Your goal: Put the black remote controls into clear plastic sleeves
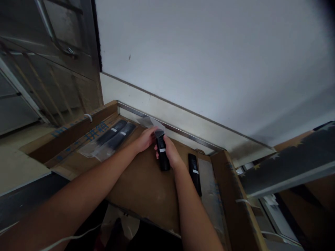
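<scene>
A long black remote-shaped handset (163, 158) with a white label is in my right hand (170, 149), which wraps round its upper part. My left hand (148, 138) pinches a clear plastic bag (159, 126) whose mouth covers the handset's far end. Further left lie two similar black handsets (119, 137) inside clear bags, side by side. To the right of my right hand rests a bare black handset (194, 174) with a white label. Beside it is a stack of clear bags (208, 184).
The cardboard work surface (141, 184) has raised cardboard sides, left (75, 130) and right (238, 198). A white wall (204, 62) stands behind it. A metal door with a handle (51, 33) is at upper left. A white cable (70, 237) hangs at lower left.
</scene>
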Demonstrator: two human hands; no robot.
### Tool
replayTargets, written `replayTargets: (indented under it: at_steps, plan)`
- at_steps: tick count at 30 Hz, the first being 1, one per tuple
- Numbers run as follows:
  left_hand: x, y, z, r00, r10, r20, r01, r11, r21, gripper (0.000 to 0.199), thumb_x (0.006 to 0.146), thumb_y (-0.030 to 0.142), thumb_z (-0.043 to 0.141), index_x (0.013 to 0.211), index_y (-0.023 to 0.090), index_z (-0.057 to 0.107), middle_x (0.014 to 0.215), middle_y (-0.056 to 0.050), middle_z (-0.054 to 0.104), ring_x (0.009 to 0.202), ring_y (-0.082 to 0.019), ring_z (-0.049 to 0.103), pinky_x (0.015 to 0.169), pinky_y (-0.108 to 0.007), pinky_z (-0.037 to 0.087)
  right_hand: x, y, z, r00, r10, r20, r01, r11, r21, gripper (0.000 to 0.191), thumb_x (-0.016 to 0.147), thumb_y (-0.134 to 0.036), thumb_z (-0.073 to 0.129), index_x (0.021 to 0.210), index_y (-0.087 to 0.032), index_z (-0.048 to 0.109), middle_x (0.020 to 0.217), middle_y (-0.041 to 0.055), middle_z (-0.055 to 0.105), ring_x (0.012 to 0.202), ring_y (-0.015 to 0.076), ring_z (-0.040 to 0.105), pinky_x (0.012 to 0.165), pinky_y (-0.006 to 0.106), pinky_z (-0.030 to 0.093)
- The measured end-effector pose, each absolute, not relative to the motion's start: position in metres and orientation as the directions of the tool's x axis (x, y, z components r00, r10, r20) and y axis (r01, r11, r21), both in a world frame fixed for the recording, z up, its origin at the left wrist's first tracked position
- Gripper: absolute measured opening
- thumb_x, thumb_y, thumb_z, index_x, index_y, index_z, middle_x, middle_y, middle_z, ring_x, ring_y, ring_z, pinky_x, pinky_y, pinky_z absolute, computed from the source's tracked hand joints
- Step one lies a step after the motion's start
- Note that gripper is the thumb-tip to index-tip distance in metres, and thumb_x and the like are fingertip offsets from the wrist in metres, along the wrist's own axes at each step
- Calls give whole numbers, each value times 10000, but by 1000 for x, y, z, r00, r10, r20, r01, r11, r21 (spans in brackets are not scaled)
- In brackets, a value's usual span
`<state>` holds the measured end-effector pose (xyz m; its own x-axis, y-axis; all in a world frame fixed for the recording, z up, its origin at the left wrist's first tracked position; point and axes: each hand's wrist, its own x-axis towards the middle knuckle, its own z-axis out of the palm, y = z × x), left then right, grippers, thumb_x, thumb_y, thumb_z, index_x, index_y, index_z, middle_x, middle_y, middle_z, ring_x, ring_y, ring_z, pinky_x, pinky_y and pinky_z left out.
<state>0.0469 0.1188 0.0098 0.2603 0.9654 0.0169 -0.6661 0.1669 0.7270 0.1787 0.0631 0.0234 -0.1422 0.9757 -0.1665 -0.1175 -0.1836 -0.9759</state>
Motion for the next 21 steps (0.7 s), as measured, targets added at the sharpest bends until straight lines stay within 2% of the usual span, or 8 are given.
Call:
replayTargets:
  at_steps: [2, 4, 7, 10, 12, 14, 17, 21]
  plan:
    - [52, 121, 8, 87, 996, 33, -641, 30, 767, 115, 770, 205, 746, 751, 157, 644, 724, -10, 642, 636, -126, 589, 624, -243, 460, 180, 64, 23, -108, 983, -151, -119, -163, -979, 407, 868, -607, 538, 1020, -230, 534, 649, -47, 641, 406, 121, 562, 384, 217, 454]
    - [55, 121, 8, 19, 998, 60, -561, -39, 827, 121, 735, 127, 744, 706, 159, 631, 674, 19, 609, 611, -105, 550, 618, -225, 424, 181, 64, 24, -88, 986, -144, -106, -153, -982, 369, 842, -528, 583, 1074, -251, 511, 658, -71, 634, 413, 115, 564, 386, 205, 449]
    - [55, 118, 10, -8, 995, 95, -468, -88, 880, 150, 714, 54, 699, 652, 165, 618, 585, 37, 561, 563, -106, 510, 580, -227, 385, 182, 63, 25, -93, 989, -118, -75, -125, -989, 375, 798, -405, 612, 1122, -260, 491, 675, -85, 634, 423, 110, 563, 394, 195, 444]
    - [54, 117, 10, -8, 996, 89, -458, -83, 885, 156, 721, 49, 656, 639, 174, 613, 569, 38, 555, 549, -110, 504, 564, -231, 379, 183, 61, 27, -120, 989, -81, -70, -90, -993, 444, 771, -345, 633, 1173, -268, 461, 707, -85, 650, 435, 112, 559, 404, 202, 447]
    - [53, 118, 9, 10, 997, 73, -481, -59, 875, 155, 714, 46, 646, 635, 174, 608, 578, 34, 561, 536, -104, 500, 550, -230, 373, 184, 59, 29, -134, 988, -82, -106, -97, -990, 439, 802, -407, 626, 1184, -261, 466, 700, -72, 652, 438, 126, 560, 399, 217, 445]
    - [53, 119, 8, 48, 996, 77, -496, -43, 867, 142, 698, 39, 638, 652, 170, 609, 587, 30, 571, 511, -96, 495, 529, -229, 363, 185, 58, 31, -138, 985, -106, -132, -124, -984, 414, 866, -548, 551, 1128, -230, 517, 656, -46, 639, 432, 140, 558, 391, 233, 441]
    - [54, 118, 6, 161, 980, 116, -466, -28, 885, 133, 677, 42, 621, 727, 166, 626, 584, 19, 591, 457, -100, 502, 484, -235, 343, 186, 58, 31, -91, 987, -135, -113, -145, -983, 533, 900, -704, 421, 987, -198, 568, 595, -19, 610, 408, 139, 540, 383, 238, 433]
    - [55, 116, 4, 252, 957, 147, -442, -21, 897, 184, 666, 59, 638, 819, 161, 646, 570, 18, 592, 426, -110, 514, 456, -236, 332, 189, 63, 26, -37, 993, -109, -109, -113, -988, 449, 888, -671, 492, 981, -232, 513, 657, -35, 640, 397, 117, 538, 378, 215, 428]
